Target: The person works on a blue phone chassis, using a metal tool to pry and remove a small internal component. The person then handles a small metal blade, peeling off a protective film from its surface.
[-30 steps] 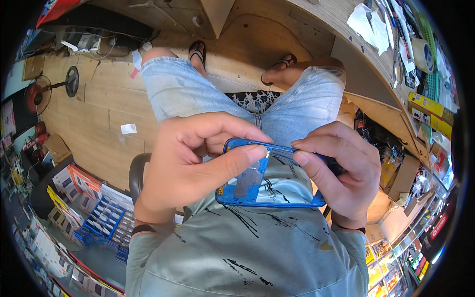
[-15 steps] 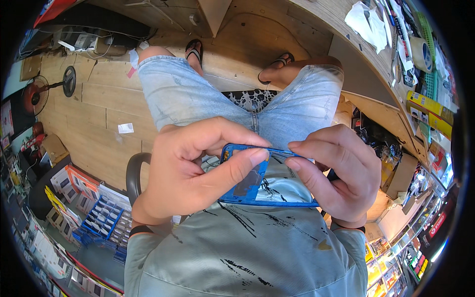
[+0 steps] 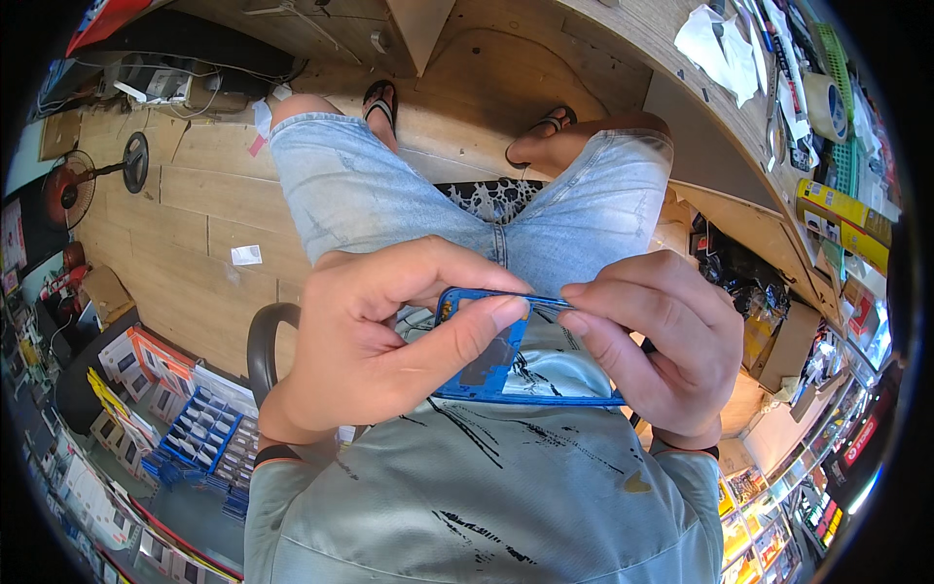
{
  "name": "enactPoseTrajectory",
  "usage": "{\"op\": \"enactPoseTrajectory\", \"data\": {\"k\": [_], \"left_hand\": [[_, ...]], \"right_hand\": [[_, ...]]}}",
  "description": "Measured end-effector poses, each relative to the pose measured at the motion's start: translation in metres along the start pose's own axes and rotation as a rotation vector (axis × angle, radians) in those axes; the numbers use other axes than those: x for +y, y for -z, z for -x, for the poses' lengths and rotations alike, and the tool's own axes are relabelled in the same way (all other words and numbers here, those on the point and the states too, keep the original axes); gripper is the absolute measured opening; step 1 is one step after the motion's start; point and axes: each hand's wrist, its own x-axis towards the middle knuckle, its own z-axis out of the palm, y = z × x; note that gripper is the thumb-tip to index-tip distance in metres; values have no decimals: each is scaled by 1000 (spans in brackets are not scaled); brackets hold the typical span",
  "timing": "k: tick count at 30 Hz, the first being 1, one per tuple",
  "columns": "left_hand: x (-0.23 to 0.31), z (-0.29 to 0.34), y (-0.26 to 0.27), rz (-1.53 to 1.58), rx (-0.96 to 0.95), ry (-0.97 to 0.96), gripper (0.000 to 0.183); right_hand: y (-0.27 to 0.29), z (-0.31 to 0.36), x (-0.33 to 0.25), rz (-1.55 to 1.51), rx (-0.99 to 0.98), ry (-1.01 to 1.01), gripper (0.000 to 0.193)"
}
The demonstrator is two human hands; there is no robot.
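A blue phone frame [image 3: 501,365] is held up in front of my shirt, its long sides running left to right. The opening on its right side shows the shirt behind it. My left hand [image 3: 375,336] pinches the frame's upper edge between thumb and forefinger, and its palm hides the left end. My right hand [image 3: 666,336] is closed on the same upper edge farther right, thumb and forefinger pressed together. The frame's right end is partly hidden behind that hand.
A wooden desk [image 3: 671,44] with tools, tape and papers runs along the upper right. At the left stands a fan [image 3: 70,190]. A blue tray of small parts [image 3: 201,428] lies lower left, next to a black chair armrest [image 3: 265,355].
My right hand has shifted slightly left along the frame's upper edge. The left hand has hardly moved and keeps its grip.
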Motion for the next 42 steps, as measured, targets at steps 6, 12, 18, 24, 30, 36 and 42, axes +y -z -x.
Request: {"op": "enactPoseTrajectory", "data": {"k": [6, 12, 18, 24, 30, 36, 42], "left_hand": [[-1, -1, 1, -26, -14, -7, 15], [-1, -1, 1, -27, -24, -23, 15], [-7, -2, 2, -17, -40, -57, 15], [-10, -4, 4, -13, -46, -35, 14], [-16, -10, 9, 174, -96, 131, 44], [-47, -18, -23, 678, -209, -76, 121], [-67, -16, -48, 920, -265, -56, 107]], "right_hand": [[0, 1, 1, 2, -11, 6, 25], [0, 2, 1, 2, -4, 1, 25], [0, 2, 1, -6, -4, -22, 23], [-4, 2, -8, -41, 54, -175, 21], [-7, 3, 1, -51, 74, -142, 17], [-24, 12, -1, -515, 210, -529, 12], [-55, 18, 7, -577, 302, -460, 16]]}}
